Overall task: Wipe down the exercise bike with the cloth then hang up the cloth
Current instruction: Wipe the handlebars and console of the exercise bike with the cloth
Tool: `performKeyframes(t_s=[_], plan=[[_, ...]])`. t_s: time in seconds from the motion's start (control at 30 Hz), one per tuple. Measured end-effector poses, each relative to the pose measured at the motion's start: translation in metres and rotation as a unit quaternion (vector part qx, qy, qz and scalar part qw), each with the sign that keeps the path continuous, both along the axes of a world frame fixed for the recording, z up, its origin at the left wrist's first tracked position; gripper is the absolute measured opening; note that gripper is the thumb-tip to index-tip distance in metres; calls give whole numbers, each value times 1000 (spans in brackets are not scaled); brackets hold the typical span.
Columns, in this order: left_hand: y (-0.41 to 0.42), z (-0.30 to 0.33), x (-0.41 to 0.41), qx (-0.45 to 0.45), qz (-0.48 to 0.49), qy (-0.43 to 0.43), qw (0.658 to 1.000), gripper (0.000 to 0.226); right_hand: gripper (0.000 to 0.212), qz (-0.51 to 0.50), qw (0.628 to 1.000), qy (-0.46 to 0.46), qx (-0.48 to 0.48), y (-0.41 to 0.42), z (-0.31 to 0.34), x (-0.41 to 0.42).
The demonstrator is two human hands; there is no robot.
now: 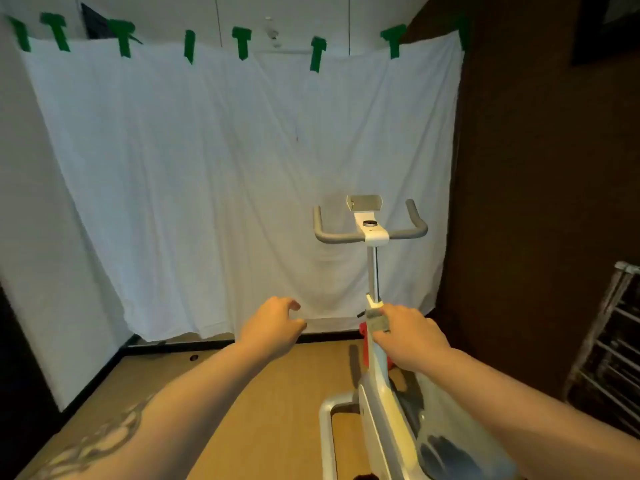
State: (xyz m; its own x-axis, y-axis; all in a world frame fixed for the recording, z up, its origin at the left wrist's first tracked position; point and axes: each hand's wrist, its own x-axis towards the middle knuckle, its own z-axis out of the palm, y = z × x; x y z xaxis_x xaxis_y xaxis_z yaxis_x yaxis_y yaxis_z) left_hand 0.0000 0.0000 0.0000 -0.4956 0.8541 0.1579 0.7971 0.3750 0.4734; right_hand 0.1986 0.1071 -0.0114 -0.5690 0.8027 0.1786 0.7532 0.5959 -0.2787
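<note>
The white exercise bike (382,393) stands right of centre, its grey handlebars (370,233) on a chrome post in front of a white sheet. My right hand (408,336) grips a small grey cloth (378,323) and holds it against the frame where the handlebar post enters. My left hand (273,329) hovers in the air to the left of the frame, fingers loosely curled, holding nothing. A red part (365,344) shows behind the frame. The seat is out of view.
A white sheet (225,174) taped with green strips covers the far wall. A metal drying rack (609,344) leans by the dark wall at right. Brown floor (214,410) spreads left of the bike, edged by black skirting.
</note>
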Motion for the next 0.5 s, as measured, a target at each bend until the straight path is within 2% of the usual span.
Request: performKeyframes(t_s=[0.13,0.27,0.5], plan=[[6,-2,-58,-21,-31,11,999,41,43,-55,998,-9,-23,-5,-5,-57],[22,3,-109,-26,-74,29,997,40,40,-91,995,17,-25,-7,-2,-102],[65,-12,-147,-32,-148,11,988,40,44,-161,986,-14,-37,-1,-10,-124]])
